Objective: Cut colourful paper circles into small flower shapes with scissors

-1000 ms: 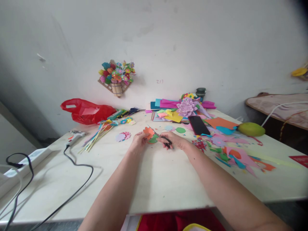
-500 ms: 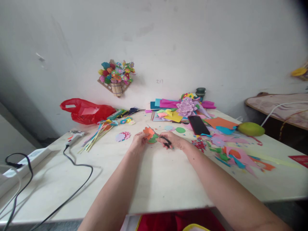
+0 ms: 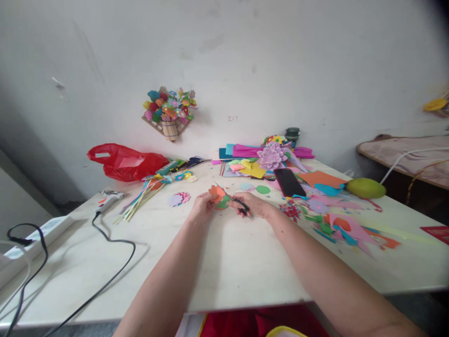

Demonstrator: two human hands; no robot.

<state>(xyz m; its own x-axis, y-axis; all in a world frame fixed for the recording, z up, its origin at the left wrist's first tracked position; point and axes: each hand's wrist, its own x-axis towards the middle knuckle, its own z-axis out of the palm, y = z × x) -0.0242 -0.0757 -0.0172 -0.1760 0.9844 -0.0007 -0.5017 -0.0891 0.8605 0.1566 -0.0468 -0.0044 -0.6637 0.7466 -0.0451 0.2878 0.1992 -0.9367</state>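
Note:
My left hand (image 3: pixel 202 204) pinches an orange flower cut-out (image 3: pixel 216 192) above the middle of the table. Black-handled scissors (image 3: pixel 242 206) are gripped in my right hand (image 3: pixel 255 205), their blades pointing up and left beside the orange petals. Below the blades a green cut-out (image 3: pixel 222 202) shows between my hands; whether it is held or lies on the table I cannot tell. Left of my hands rests a stack of scalloped cut-outs (image 3: pixel 179 199). Behind my right hand lies a green oval piece (image 3: pixel 263 189).
A glue gun (image 3: pixel 111 201) with a trailing cord, thin sticks (image 3: pixel 143 200) and a red plastic bag (image 3: pixel 126 161) occupy the left side. To the right are a phone (image 3: pixel 289 183), coloured scraps (image 3: pixel 345 229) and a green-yellow fruit (image 3: pixel 365 188). A purple flower (image 3: pixel 272 156) sits at the back.

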